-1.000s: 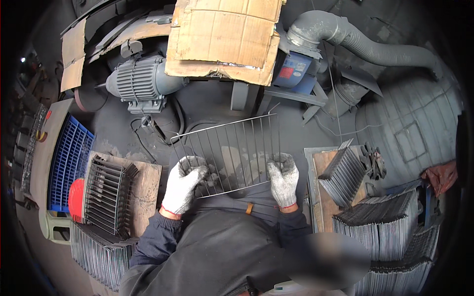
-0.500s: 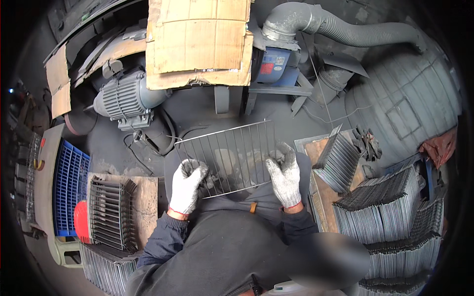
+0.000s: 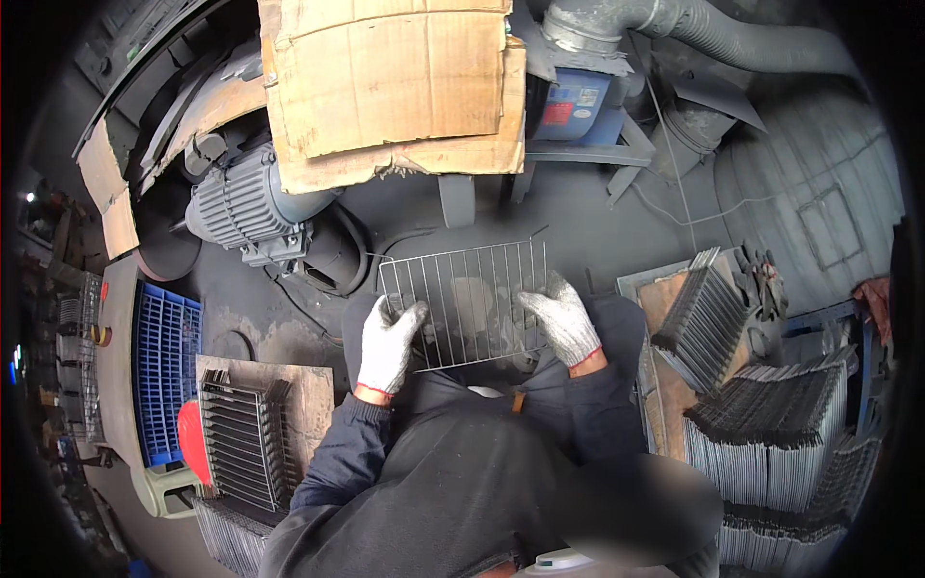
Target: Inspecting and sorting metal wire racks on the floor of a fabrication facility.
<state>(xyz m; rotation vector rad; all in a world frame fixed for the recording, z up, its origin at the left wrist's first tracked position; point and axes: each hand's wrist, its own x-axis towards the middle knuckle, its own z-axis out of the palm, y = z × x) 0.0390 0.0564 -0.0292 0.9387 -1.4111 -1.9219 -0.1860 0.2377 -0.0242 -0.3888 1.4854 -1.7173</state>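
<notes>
A rectangular wire rack [image 3: 464,306] of thin parallel metal rods is held out over my lap. My left hand [image 3: 389,339], in a white knit glove with a grey-stained palm, is closed on its left side. The right side is gripped by my right hand [image 3: 563,322], gloved the same way. A short hooked wire end sticks out at each upper corner of the rack. My fingertips are partly hidden behind the rods and my gloves.
A stack of similar racks [image 3: 241,438] stands on a board at left, beside a blue plastic crate [image 3: 171,371]. More racks [image 3: 771,414] are piled at right. Ahead are a grey motor [image 3: 238,205], cardboard sheets [image 3: 385,87] and a large ribbed duct [image 3: 742,43].
The view has shifted, so the surroundings sit differently in it. The wire rack, slanted before, now lies more level and squarer between my hands. Both hands keep their hold.
</notes>
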